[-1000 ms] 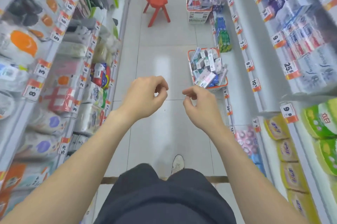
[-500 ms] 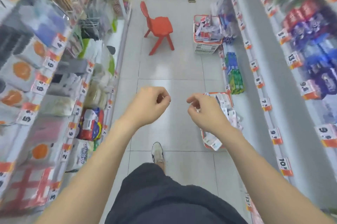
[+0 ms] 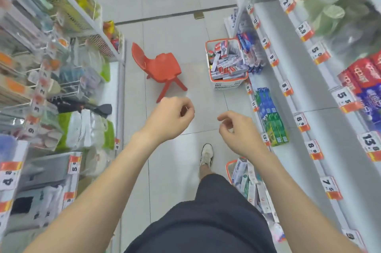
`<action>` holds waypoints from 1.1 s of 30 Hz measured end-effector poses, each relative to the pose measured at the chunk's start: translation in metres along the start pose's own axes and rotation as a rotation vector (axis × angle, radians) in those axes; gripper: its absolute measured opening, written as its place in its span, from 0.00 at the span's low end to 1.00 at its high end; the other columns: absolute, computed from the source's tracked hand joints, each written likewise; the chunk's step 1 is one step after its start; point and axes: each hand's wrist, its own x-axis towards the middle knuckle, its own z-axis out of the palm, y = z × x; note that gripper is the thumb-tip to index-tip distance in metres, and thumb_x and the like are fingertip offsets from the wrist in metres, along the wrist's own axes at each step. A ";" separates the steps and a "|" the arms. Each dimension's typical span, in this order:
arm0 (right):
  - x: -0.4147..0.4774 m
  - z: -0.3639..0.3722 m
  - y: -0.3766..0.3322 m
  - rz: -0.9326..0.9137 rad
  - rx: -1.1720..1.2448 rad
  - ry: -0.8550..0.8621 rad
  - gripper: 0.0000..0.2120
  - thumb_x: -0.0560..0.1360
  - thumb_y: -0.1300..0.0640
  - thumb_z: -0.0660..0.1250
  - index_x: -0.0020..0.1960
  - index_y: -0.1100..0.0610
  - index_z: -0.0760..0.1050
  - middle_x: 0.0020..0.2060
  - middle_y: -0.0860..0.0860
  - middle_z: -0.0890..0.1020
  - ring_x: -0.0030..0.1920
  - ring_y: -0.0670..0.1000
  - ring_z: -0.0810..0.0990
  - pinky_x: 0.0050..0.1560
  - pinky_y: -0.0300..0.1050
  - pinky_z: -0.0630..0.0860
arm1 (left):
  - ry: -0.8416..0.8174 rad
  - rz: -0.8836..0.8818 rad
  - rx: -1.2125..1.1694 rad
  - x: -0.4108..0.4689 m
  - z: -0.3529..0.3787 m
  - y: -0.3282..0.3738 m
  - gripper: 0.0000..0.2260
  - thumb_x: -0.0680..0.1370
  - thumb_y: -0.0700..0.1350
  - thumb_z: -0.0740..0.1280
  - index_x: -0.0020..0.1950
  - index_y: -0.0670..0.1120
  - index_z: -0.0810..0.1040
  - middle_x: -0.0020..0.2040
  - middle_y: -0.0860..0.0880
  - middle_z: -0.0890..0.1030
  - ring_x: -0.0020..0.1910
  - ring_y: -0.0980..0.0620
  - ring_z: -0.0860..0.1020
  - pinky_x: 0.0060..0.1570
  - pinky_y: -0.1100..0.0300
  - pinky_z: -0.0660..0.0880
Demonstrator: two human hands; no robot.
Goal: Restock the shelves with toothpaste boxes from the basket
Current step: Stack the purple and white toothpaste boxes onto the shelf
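Since neither has anything to carry, the left hand (image 3: 171, 116) and the right hand (image 3: 237, 129) hang out in front of the body, near each other but apart, fingers loosely curled around nothing. The posture reads as readiness: arms forward and free for a pick-up, not for placing.

The stock lies in two places. A near basket (image 3: 228, 167) sits on the floor just beside the person's right leg, tight against the base of the right-hand shelves (image 3: 305, 92). It is partly hidden by the right forearm, with toothpaste boxes (image 3: 247, 182) heaped loosely inside. A far basket (image 3: 226, 84), up the aisle and hugging the same shelving, is piled above its rim with more boxes. Both seem parked there so that a box travels only a short way from basket to shelf.

On the lowest tier between the two baskets, green boxes (image 3: 275, 127) are packed side by side in a tidy block behind the price tags (image 3: 301, 121), which suggests the pattern new stock should follow. A red chair (image 3: 158, 67) stands mid-aisle beside the far basket, probably a seat for working the low tiers. A white shoe (image 3: 206, 153) is planted ahead on the tiles.

With no box in hand, the step is likely the approach to a basket; which one cannot be told.
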 end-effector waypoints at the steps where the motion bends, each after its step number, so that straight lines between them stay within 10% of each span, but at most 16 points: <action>1: 0.035 -0.010 -0.001 -0.002 0.003 -0.006 0.11 0.79 0.57 0.66 0.59 0.51 0.81 0.44 0.45 0.84 0.48 0.48 0.82 0.55 0.48 0.79 | 0.004 -0.008 0.004 0.032 -0.009 0.001 0.08 0.80 0.45 0.65 0.43 0.51 0.82 0.35 0.56 0.82 0.37 0.57 0.80 0.41 0.56 0.77; 17: 0.509 -0.122 -0.069 -0.118 -0.123 -0.050 0.11 0.77 0.59 0.65 0.56 0.53 0.82 0.37 0.42 0.80 0.39 0.48 0.81 0.47 0.48 0.79 | 0.115 -0.030 -0.028 0.457 -0.139 -0.055 0.08 0.78 0.50 0.62 0.40 0.55 0.78 0.35 0.56 0.82 0.35 0.59 0.81 0.41 0.50 0.79; 33: 0.826 -0.196 -0.074 0.117 -0.057 0.047 0.11 0.79 0.59 0.67 0.59 0.52 0.82 0.43 0.46 0.85 0.45 0.46 0.83 0.52 0.49 0.81 | -0.108 0.051 -0.020 0.859 -0.238 -0.076 0.12 0.76 0.53 0.60 0.46 0.53 0.82 0.37 0.57 0.83 0.40 0.51 0.82 0.47 0.50 0.81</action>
